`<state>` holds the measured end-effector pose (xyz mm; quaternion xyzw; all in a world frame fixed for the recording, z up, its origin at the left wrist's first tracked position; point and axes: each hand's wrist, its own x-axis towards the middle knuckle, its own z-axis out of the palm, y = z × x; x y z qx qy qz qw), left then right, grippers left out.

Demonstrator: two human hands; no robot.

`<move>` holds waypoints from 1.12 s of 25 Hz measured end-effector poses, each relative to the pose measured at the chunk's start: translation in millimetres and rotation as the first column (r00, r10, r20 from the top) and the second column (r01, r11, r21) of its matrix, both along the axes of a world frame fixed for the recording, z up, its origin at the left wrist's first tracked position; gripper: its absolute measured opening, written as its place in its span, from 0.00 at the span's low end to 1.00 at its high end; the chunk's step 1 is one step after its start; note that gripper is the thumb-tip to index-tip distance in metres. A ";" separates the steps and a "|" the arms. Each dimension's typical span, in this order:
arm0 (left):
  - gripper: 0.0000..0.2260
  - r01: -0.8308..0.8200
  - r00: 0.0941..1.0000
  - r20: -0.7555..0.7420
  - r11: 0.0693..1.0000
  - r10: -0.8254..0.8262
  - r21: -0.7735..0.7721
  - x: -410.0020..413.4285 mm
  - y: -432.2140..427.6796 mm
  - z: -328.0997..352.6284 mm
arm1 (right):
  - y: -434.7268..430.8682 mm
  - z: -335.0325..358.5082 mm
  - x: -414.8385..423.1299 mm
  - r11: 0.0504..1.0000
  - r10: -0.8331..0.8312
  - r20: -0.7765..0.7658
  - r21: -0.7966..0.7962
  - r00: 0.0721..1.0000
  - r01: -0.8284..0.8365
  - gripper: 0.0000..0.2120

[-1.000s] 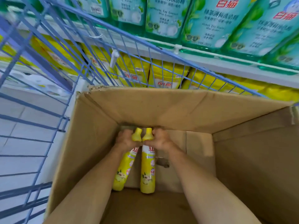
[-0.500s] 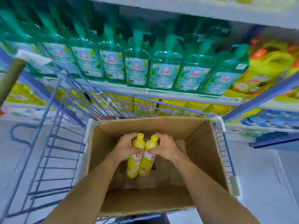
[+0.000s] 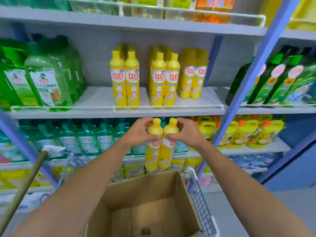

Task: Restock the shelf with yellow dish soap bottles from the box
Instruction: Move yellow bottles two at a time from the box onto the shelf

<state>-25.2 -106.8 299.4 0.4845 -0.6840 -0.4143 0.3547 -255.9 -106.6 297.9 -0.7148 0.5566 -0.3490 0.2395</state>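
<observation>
**Two yellow bottles held upright, just below the shelf**

At the centre of the frame, the left hand (image 3: 138, 132) and the right hand (image 3: 186, 132) each hold one yellow dish soap bottle. The left bottle (image 3: 153, 151) and the right bottle (image 3: 168, 149) are pressed side by side and touch along their shoulders. Each grip is closed round the neck and upper body of its bottle, with fingers curled behind the cap and the thumb across the front.

Both bottles stand with their long axis close to vertical. The caps point up and lean slightly to the right of the frame, and the red-lettered labels face the camera. Their caps sit just under the front edge of the shelf (image 3: 102, 98), and their bases hang above the far rim of the cardboard box (image 3: 153, 199).

The box fills the lower centre of the frame, open-topped, inside a blue wire cart (image 3: 201, 207). On the shelf above, three groups of matching shelved yellow bottles (image 3: 125, 79) stand upright with caps up. Green bottles (image 3: 42, 79) stand at the left of the same shelf. A wooden handle (image 3: 22, 189) slants across the lower left of the frame.
</observation>
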 end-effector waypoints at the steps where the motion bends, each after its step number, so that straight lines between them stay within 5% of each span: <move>1: 0.28 0.004 1.000 -0.015 0.999 -0.005 -0.038 -12.5 -6.6 24.0 | -4.5 24.8 -11.1 0.999 -0.006 0.014 -0.041 1.000 0.007 0.19; 6: 0.23 -0.020 0.995 -0.099 0.976 -0.002 -0.215 -80.4 -44.1 112.6 | -38.2 121.2 -70.4 0.966 -0.039 0.019 -0.256 0.999 0.043 0.20; 11: 0.17 -0.101 0.990 -0.123 0.938 0.062 -0.333 -140.8 -94.0 152.6 | -85.4 168.8 -125.5 0.946 -0.083 0.021 -0.312 0.996 0.086 0.23; 19: 0.26 -0.260 0.965 -0.128 0.889 0.228 -0.377 -188.4 -166.0 157.1 | -155.2 174.2 -159.3 0.940 -0.047 0.083 -0.334 0.995 0.072 0.22; 28: 0.21 -0.340 0.938 -0.176 0.888 0.297 -0.310 -198.2 -203.4 134.7 | -218.4 141.8 -162.7 0.963 -0.073 0.029 -0.257 0.997 0.078 0.39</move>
